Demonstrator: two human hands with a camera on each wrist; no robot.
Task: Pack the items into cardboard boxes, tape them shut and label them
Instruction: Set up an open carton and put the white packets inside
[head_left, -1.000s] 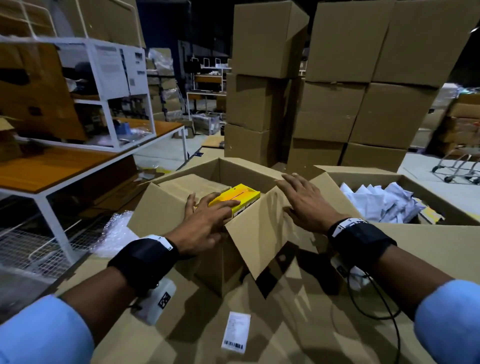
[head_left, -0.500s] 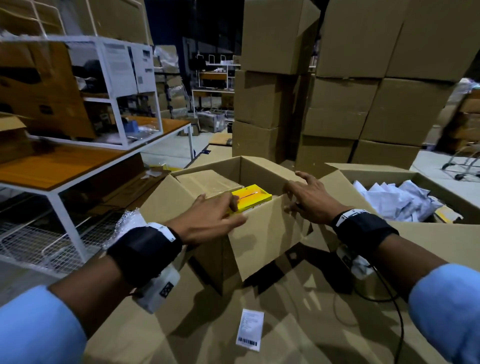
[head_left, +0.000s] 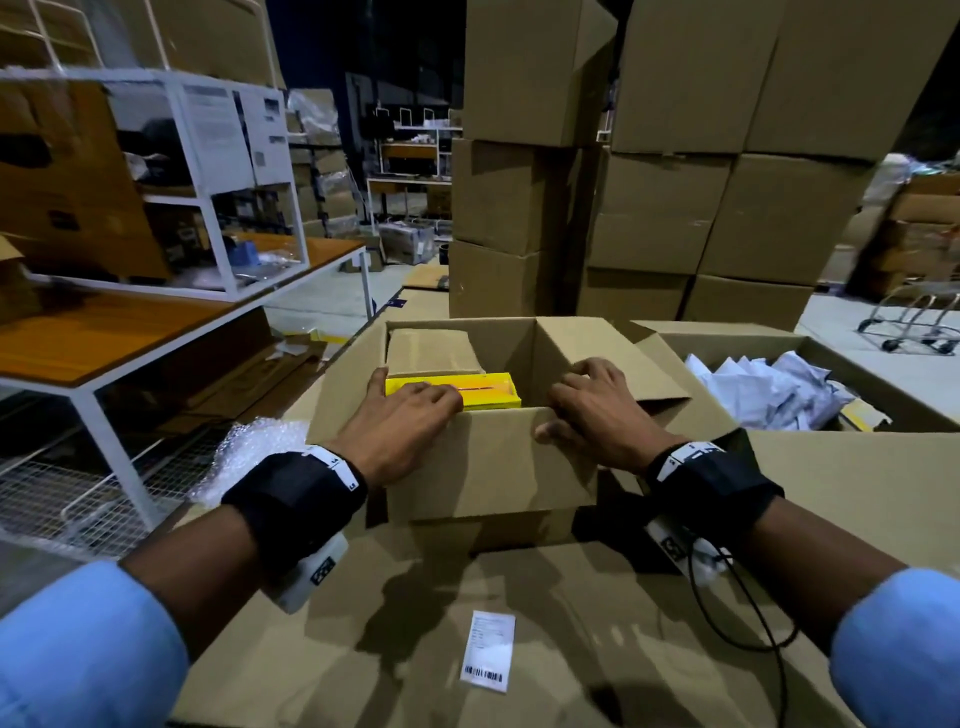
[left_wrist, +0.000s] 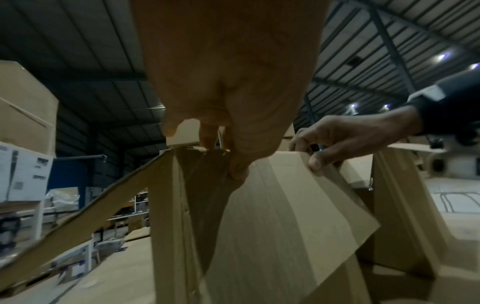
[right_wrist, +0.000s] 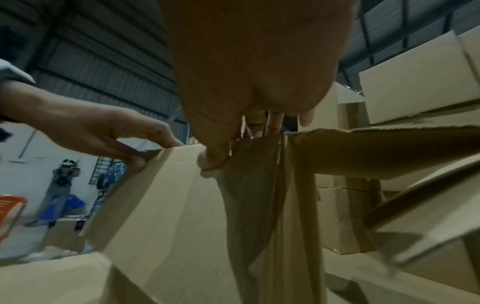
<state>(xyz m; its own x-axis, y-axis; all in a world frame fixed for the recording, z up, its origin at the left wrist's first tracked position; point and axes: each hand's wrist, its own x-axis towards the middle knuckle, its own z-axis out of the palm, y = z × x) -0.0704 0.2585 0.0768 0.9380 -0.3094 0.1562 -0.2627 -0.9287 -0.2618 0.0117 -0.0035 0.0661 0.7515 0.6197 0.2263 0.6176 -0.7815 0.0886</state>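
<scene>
An open cardboard box (head_left: 519, 467) stands on the cardboard-covered worktop in front of me. Inside lie a yellow carton (head_left: 483, 391) and, behind it, a brown packet (head_left: 431, 348). My left hand (head_left: 410, 415) grips the near flap (left_wrist: 285, 205) at its top edge, fingers over the rim onto the yellow carton and thumb outside. My right hand (head_left: 587, 410) grips the same edge at the box's right corner, its thumb (right_wrist: 213, 162) pressed on the flap's outer face. The side flaps stick outward. A white barcode label (head_left: 487, 652) lies flat on the worktop, nearer to me than the box.
A second open box (head_left: 727, 340) with crumpled white paper sits to the right. Tall stacks of sealed boxes (head_left: 649, 208) rise behind. A white-framed table (head_left: 130, 332) and bubble wrap (head_left: 254, 457) are on the left, a trolley (head_left: 914, 317) far right. Two persons stand far off in the right wrist view.
The box has turned square to me. My left hand slid from the yellow carton's top back to the near flap's edge, and my right hand moved from the right flap to that same edge.
</scene>
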